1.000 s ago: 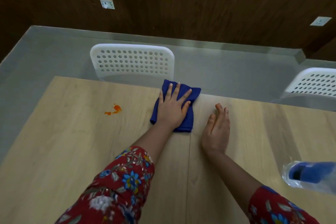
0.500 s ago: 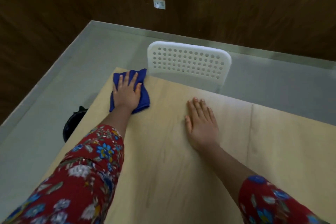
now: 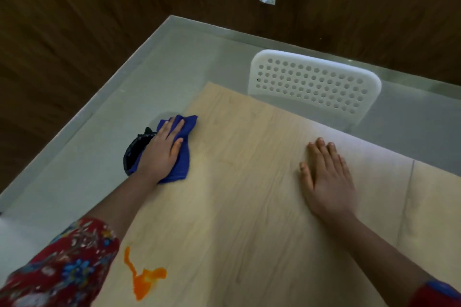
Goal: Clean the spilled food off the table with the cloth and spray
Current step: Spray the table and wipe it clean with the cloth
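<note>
My left hand presses flat on a folded blue cloth at the left edge of the light wooden table; part of the cloth hangs over that edge. My right hand lies flat and empty on the table, fingers apart. An orange food smear sits near the table's left edge, close to me, just right of my left sleeve. The spray bottle is out of view.
A black bin stands on the grey floor just below the table edge, partly hidden by my left hand and the cloth. A white perforated chair is at the table's far side. Dark wooden walls surround the floor.
My left hand has slid the cloth leftward across the table to its left edge above the black bin. The view has turned left; the spray bottle has left the frame.
</note>
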`<state>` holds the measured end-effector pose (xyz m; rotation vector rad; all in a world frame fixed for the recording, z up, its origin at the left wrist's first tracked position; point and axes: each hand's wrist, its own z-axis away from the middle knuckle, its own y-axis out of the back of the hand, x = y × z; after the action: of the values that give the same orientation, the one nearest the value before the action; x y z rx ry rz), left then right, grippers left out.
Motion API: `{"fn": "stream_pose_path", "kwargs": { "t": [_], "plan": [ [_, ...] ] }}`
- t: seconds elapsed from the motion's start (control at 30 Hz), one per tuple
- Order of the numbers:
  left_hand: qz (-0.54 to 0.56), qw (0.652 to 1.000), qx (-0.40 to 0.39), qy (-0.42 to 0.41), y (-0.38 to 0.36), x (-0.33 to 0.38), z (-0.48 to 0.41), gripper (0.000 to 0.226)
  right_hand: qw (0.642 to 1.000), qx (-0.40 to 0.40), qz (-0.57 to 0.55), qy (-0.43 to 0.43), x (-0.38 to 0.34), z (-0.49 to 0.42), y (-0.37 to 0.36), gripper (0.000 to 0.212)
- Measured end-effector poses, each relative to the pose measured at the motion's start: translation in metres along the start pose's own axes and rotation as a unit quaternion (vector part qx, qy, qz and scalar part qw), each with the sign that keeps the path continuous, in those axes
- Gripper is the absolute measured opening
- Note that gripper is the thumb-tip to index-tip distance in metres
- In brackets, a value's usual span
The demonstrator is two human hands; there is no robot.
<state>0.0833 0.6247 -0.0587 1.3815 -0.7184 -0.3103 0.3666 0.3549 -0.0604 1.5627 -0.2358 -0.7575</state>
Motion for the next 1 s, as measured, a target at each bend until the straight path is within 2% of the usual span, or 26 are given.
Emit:
{"fn": "stream_pose_path", "kwargs": {
  "t": [0.1, 0.27, 0.33, 0.4, 0.47, 0.5, 0.53, 0.63, 0.7, 0.73, 0.8, 0.9, 0.93, 0.97, 1.0],
  "plan": [
    [-0.007, 1.0, 0.004, 0.018, -0.002, 0.003, -0.018, 0.052, 1.0, 0.002, 0.006, 0.005, -0.001, -0.001, -0.001, 0.065],
    [-0.024, 0.998, 0.02, 0.05, -0.019, 0.072, -0.109, 0.053, 1.0, 0.001, 0.009, 0.011, 0.0, -0.002, -0.002, 0.065],
    [-0.031, 0.999, 0.006, -0.026, -0.031, 0.111, -0.107, 0.054, 1.0, -0.001, 0.003, 0.016, 0.004, -0.002, -0.001, 0.065],
    [-0.047, 0.985, -0.026, -0.165, -0.042, 0.135, -0.056, 0.055, 1.0, -0.012, -0.005, 0.026, 0.005, -0.002, 0.0, 0.064],
    [-0.036, 0.96, -0.064, -0.269, -0.04, 0.12, 0.001, 0.055, 0.999, -0.013, -0.005, 0.028, 0.005, -0.002, 0.001, 0.063],
    [-0.03, 0.956, -0.074, -0.282, -0.034, 0.1, 0.018, 0.054, 1.0, -0.011, 0.0, 0.027, 0.003, -0.002, 0.0, 0.063],
    [-0.033, 0.962, -0.067, -0.262, -0.027, 0.077, 0.026, 0.055, 1.0, -0.009, 0.004, 0.028, 0.003, -0.001, 0.001, 0.063],
    [-0.054, 0.995, -0.019, -0.086, -0.01, 0.025, -0.004, 0.06, 1.0, -0.006, 0.01, 0.02, 0.001, -0.002, 0.0, 0.063],
    [-0.049, 0.999, 0.004, 0.008, -0.013, 0.04, -0.046, 0.061, 1.0, -0.009, 0.009, 0.022, 0.0, -0.002, -0.001, 0.062],
    [-0.04, 0.999, 0.009, 0.029, -0.018, 0.061, -0.062, 0.059, 1.0, -0.009, 0.007, 0.025, 0.001, -0.003, 0.0, 0.062],
    [-0.028, 1.0, -0.002, -0.009, -0.033, 0.106, -0.069, 0.057, 1.0, -0.01, 0.0, 0.027, 0.004, -0.002, 0.0, 0.063],
    [-0.042, 0.978, -0.054, -0.197, -0.04, 0.123, -0.01, 0.057, 0.999, -0.012, -0.008, 0.031, 0.004, -0.001, 0.002, 0.064],
    [-0.038, 0.972, -0.056, -0.223, -0.035, 0.107, 0.005, 0.057, 1.0, -0.01, -0.008, 0.028, 0.003, -0.001, 0.003, 0.064],
    [-0.032, 0.976, -0.046, -0.21, -0.028, 0.086, 0.011, 0.057, 1.0, -0.006, -0.006, 0.025, 0.002, -0.002, 0.002, 0.064],
    [-0.034, 0.986, -0.027, -0.16, -0.023, 0.064, 0.008, 0.058, 1.0, -0.004, 0.001, 0.023, 0.0, -0.002, 0.001, 0.064]
  ]
}}
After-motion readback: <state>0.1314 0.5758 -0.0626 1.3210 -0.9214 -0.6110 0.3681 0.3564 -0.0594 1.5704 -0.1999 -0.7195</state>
